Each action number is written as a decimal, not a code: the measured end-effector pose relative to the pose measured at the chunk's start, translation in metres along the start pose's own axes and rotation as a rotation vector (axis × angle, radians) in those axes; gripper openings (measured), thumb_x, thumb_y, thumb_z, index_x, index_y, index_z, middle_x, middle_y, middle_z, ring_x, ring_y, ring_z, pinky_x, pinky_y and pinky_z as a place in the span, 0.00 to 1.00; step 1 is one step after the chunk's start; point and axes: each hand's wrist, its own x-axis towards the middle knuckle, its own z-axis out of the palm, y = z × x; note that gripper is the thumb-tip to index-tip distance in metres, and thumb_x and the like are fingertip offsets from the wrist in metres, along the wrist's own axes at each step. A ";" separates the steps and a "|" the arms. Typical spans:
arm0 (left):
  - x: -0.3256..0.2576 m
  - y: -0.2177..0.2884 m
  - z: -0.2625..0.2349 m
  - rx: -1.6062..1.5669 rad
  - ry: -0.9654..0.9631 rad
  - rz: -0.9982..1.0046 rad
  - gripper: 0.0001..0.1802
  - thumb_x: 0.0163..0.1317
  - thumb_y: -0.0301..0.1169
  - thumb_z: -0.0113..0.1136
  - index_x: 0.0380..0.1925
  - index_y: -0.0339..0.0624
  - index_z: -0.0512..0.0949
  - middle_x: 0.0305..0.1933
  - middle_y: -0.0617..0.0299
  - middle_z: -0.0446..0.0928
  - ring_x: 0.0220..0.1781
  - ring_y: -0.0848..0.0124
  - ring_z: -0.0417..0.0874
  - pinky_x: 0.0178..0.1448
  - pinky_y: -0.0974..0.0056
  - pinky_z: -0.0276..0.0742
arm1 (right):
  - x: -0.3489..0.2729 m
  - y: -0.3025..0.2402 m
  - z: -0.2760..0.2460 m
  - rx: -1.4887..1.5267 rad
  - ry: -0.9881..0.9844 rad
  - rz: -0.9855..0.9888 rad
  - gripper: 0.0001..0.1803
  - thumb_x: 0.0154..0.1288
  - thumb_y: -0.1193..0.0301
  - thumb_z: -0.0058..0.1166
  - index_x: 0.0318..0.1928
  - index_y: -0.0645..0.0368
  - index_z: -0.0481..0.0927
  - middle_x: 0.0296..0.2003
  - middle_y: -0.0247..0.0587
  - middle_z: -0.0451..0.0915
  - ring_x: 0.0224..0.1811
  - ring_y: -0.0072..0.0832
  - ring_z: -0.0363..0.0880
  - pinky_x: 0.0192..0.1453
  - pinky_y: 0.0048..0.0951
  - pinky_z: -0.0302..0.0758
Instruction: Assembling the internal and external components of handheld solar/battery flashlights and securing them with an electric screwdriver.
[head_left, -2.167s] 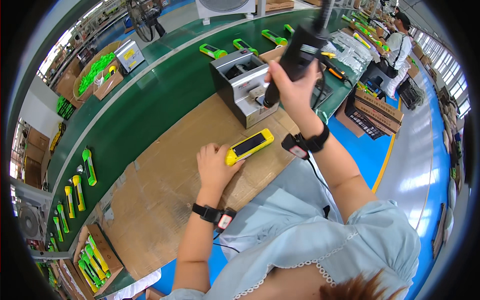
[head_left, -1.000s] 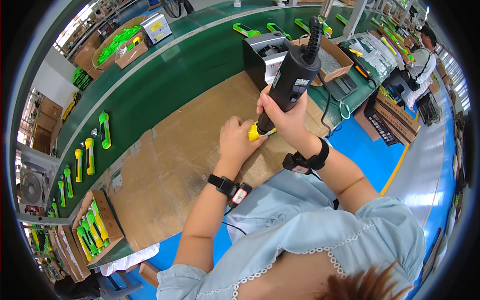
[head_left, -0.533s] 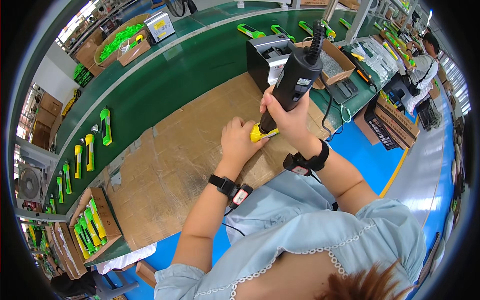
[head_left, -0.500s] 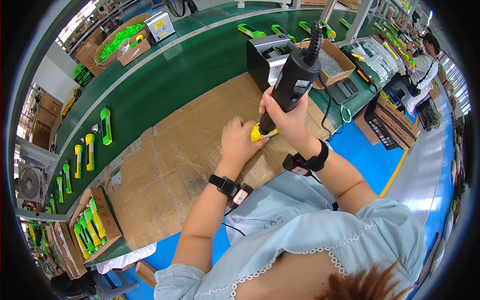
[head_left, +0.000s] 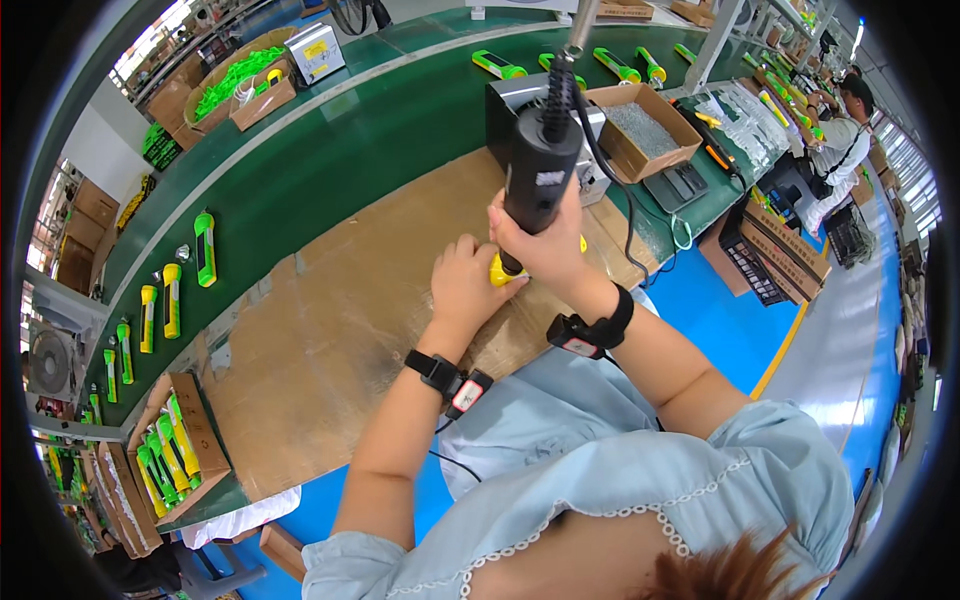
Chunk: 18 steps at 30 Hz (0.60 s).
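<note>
My right hand (head_left: 552,245) is wrapped around a black electric screwdriver (head_left: 540,170), which stands nearly upright. Its lower end meets a yellow flashlight (head_left: 497,271) lying on the cardboard sheet (head_left: 330,340). Closed around the near side of that flashlight, my left hand (head_left: 463,285) holds it against the cardboard. Another bit of yellow shows just past my right hand. Most of the flashlight is hidden by my hands and the tool, and so is the screwdriver's tip. Both wrists wear black straps with small boxes.
Several green and yellow flashlights (head_left: 172,300) stand along the green bench (head_left: 400,120) at left. An open carton (head_left: 205,440) of flashlights sits at lower left. Behind the screwdriver are a grey-black machine (head_left: 500,110) and a carton of small screws (head_left: 645,130). A black cable (head_left: 630,215) hangs near my right hand.
The screwdriver's top has swung left and toward me, so the tool is more upright. My right hand has shifted slightly left with it. My left hand keeps its hold on the flashlight.
</note>
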 end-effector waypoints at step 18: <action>0.007 -0.003 -0.020 -0.021 -0.186 0.197 0.25 0.40 0.35 0.67 0.39 0.40 0.71 0.40 0.50 0.72 0.44 0.50 0.74 0.46 0.53 0.70 | 0.001 -0.052 -0.033 0.245 0.058 -0.030 0.35 0.53 0.79 0.65 0.55 0.57 0.56 0.31 0.37 0.76 0.27 0.21 0.78 0.29 0.22 0.77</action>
